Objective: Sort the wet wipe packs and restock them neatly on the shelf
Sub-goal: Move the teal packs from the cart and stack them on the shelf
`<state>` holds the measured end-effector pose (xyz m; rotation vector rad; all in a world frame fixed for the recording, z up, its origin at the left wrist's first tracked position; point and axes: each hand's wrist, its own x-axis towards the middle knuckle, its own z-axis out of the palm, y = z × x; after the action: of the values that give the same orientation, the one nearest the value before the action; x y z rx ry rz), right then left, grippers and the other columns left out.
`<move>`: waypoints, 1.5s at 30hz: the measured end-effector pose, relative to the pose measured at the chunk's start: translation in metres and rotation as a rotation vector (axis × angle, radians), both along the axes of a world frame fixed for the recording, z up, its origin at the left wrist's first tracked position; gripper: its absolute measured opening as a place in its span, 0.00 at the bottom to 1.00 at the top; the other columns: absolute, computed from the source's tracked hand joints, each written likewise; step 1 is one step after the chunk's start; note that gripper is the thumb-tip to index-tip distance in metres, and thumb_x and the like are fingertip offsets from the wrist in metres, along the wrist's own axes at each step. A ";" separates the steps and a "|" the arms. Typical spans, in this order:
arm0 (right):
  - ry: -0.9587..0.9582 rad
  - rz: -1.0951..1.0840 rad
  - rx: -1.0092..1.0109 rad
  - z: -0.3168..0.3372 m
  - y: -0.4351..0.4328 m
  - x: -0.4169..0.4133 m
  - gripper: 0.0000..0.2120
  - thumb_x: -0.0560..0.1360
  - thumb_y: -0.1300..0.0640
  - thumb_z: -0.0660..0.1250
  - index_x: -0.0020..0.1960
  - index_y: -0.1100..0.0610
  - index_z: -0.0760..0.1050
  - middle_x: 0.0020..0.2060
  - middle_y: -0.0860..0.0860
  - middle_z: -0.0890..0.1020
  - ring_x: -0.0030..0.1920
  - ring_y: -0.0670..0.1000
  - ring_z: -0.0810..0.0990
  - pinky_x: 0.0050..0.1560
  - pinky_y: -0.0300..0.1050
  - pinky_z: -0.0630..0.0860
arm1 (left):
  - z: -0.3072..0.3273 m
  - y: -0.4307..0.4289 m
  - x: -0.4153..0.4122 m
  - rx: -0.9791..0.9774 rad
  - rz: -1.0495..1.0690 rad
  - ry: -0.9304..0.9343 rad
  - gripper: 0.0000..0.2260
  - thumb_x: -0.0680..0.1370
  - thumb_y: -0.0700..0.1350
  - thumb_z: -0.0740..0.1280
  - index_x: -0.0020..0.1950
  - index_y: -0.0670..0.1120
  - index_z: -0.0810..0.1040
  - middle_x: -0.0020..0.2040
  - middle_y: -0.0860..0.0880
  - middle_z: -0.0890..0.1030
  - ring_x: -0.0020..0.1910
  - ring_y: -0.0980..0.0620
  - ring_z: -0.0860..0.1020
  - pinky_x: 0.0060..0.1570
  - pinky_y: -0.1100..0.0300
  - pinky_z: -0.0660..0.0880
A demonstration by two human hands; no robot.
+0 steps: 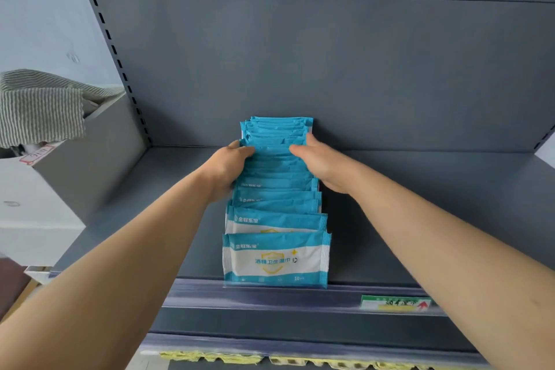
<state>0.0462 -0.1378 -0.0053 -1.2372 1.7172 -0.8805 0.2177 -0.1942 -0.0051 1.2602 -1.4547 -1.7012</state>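
1 row of wipe packs (276, 189) stands front to back on the grey shelf (450, 171), reaching its back panel. The left hand (231, 165) grips the row's left edge and the right hand (321, 162) its right edge, fingers curled over the middle packs.

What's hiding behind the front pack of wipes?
More blue packs stand in a row behind the front pack, running toward the shelf's back panel. The left hand and right hand hold the row's sides. Only the packs' top edges show; their fronts are covered.
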 end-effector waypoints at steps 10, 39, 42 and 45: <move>-0.053 -0.093 -0.027 -0.001 -0.033 -0.031 0.33 0.80 0.48 0.55 0.78 0.55 0.43 0.75 0.51 0.60 0.74 0.52 0.60 0.73 0.51 0.57 | -0.001 -0.043 -0.004 -0.118 0.066 -0.163 0.35 0.72 0.53 0.65 0.77 0.47 0.57 0.64 0.49 0.73 0.62 0.47 0.75 0.67 0.48 0.70; 0.573 0.220 0.025 0.002 0.117 0.038 0.51 0.65 0.43 0.77 0.76 0.37 0.47 0.75 0.43 0.32 0.77 0.46 0.44 0.76 0.46 0.50 | -0.047 0.072 0.081 -0.506 -0.412 -0.269 0.53 0.58 0.62 0.79 0.75 0.62 0.52 0.71 0.52 0.68 0.65 0.52 0.73 0.65 0.48 0.72; 0.626 0.165 -0.064 -0.003 0.113 0.043 0.43 0.68 0.46 0.75 0.74 0.35 0.54 0.75 0.44 0.33 0.77 0.49 0.43 0.76 0.49 0.52 | -0.047 0.071 0.076 -0.641 -0.347 -0.247 0.49 0.64 0.52 0.80 0.76 0.62 0.52 0.72 0.52 0.67 0.67 0.50 0.72 0.65 0.48 0.71; 0.775 0.202 -0.048 -0.006 0.116 0.045 0.38 0.71 0.42 0.71 0.75 0.36 0.54 0.76 0.46 0.35 0.77 0.50 0.40 0.77 0.52 0.49 | -0.048 0.078 0.080 -0.726 -0.391 -0.285 0.40 0.71 0.49 0.76 0.76 0.59 0.57 0.73 0.52 0.62 0.68 0.50 0.70 0.67 0.52 0.71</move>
<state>0.0908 -0.0216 -0.0115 -1.9059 2.0955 -0.3227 0.2974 -0.1161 -0.0532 0.8604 -2.3261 -1.0283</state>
